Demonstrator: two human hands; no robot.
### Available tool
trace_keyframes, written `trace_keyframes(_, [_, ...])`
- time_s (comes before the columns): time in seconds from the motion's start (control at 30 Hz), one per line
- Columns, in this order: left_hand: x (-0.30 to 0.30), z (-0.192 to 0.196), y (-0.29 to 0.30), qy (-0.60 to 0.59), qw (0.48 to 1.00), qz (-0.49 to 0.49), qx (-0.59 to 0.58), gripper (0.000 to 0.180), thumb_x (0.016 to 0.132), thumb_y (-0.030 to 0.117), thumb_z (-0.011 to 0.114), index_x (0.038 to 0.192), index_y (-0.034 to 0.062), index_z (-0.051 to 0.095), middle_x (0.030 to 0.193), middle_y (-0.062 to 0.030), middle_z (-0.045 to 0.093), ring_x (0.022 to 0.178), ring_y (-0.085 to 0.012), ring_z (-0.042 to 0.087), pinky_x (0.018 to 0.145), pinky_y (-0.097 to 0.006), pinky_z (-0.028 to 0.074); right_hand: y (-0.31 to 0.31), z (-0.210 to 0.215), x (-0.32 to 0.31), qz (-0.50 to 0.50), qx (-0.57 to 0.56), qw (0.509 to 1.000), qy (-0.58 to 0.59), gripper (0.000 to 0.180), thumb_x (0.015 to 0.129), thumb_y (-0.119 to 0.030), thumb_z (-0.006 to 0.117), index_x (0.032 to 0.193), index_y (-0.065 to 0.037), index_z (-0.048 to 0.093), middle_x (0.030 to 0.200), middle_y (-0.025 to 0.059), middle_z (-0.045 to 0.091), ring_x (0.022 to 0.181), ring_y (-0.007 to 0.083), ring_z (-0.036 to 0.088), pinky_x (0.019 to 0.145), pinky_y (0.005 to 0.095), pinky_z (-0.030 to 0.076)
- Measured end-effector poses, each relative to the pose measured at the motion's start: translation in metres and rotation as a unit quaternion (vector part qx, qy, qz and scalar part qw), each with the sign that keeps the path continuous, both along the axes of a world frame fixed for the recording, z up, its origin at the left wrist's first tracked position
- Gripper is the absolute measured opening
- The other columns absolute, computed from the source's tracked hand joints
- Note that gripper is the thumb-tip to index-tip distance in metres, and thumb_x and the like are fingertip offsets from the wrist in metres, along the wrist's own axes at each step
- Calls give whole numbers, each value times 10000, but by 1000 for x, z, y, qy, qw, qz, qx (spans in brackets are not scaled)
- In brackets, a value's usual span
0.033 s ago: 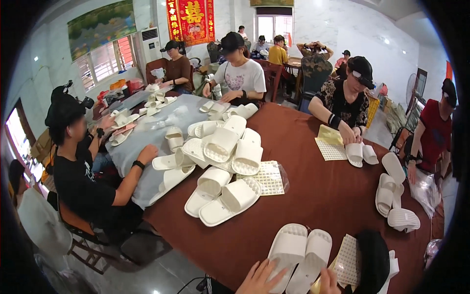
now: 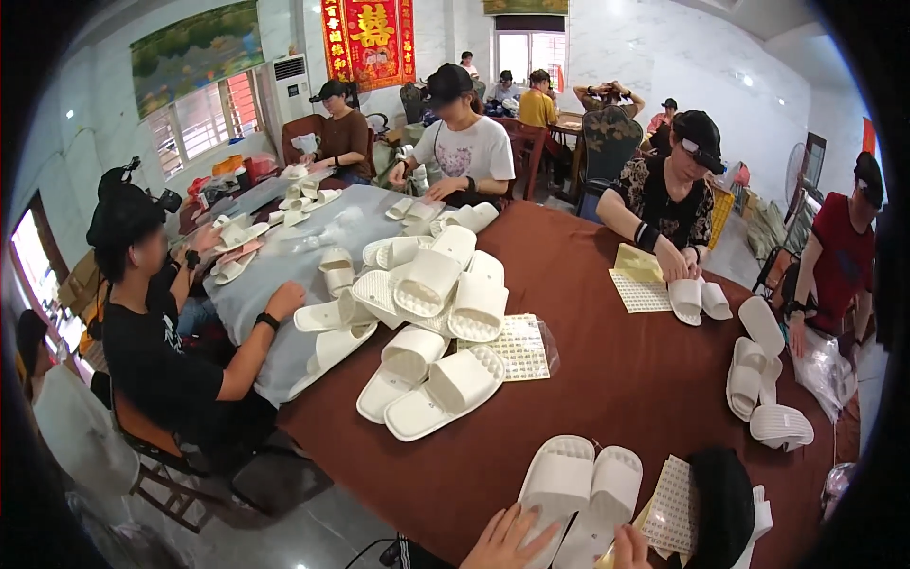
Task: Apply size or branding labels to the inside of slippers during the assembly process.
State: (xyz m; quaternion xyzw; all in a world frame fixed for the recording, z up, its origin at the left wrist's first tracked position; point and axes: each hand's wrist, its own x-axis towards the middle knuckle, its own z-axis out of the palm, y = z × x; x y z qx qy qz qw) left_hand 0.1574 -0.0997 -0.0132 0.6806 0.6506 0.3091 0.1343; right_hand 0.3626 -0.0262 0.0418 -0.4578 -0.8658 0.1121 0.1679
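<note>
A pair of white slippers (image 2: 609, 503) lies side by side at the near edge of the brown-covered table, toes pointing away from me. My left hand (image 2: 512, 542) rests on the left slipper with its fingers spread. Low at the picture's edge, my right hand (image 2: 629, 550) is closed beside the right slipper's heel end. A pale yellowish edge shows by its fingers, too little to name. Just right of the pair lies a sheet of small printed stickers (image 2: 675, 507), partly covered by a black cap (image 2: 722, 507).
A heap of white slippers (image 2: 431, 284) covers the table's middle, with another sticker sheet (image 2: 521, 346) beside it. More slippers (image 2: 758, 379) lie at the right. Across the table a co-worker (image 2: 678, 199) handles a pair; another person (image 2: 171, 294) sits at the left.
My right hand has shifted slightly left, toward the right slipper. My left hand stays on the left slipper.
</note>
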Motion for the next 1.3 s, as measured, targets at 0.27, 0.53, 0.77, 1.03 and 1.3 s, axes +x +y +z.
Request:
trace_keyframes(0.27, [17, -8, 3, 47, 999, -23, 2, 712, 827, 462, 715, 1482, 301, 485, 1545, -293, 238, 1402, -580, 210, 1163, -649, 207, -2, 0, 10, -25, -170, 985, -28, 603, 844, -31, 672, 1418, -150, 529, 1460, 178, 481, 1134, 413, 611, 857, 435, 546])
trace_keyframes(0.53, [17, -7, 4, 154, 986, -49, 43, 717, 852, 438, 685, 1486, 178, 472, 1550, -232, 329, 1462, -443, 237, 1176, -625, 209, -2, 0, 14, 0, -157, 988, -11, 558, 845, -11, 652, 1383, -124, 555, 1452, 181, 495, 1149, 404, 604, 903, 430, 530])
trace_keyframes(0.77, [17, 7, 6, 27, 996, -42, 78, 621, 878, 371, 688, 1394, 70, 516, 1486, -173, 452, 1412, -404, 361, 1158, -564, 281, 4, 27, 11, 22, -108, 994, 13, 540, 820, -4, 657, 1350, -65, 572, 1212, 203, 616, 981, 392, 643, 811, 432, 528])
trace_keyframes(1.03, [34, 40, 7, -366, 926, -79, -52, 538, 939, 155, 652, 1418, 36, 438, 1043, -107, 548, 929, -215, 531, 820, -351, 459, -6, 9, -10, 124, 69, 986, 88, 516, 874, -32, 592, 1379, 34, 506, 856, 177, 591, 759, 350, 603, 664, 428, 492])
trace_keyframes(1.3, [40, 32, -7, -432, 894, -56, -102, 429, 974, 86, 586, 1384, 45, 466, 1150, -126, 592, 1087, -205, 585, 895, -342, 517, -20, 0, -4, 137, 27, 984, 109, 699, 841, -64, 652, 1484, 25, 391, 934, 174, 597, 819, 343, 592, 727, 420, 491])
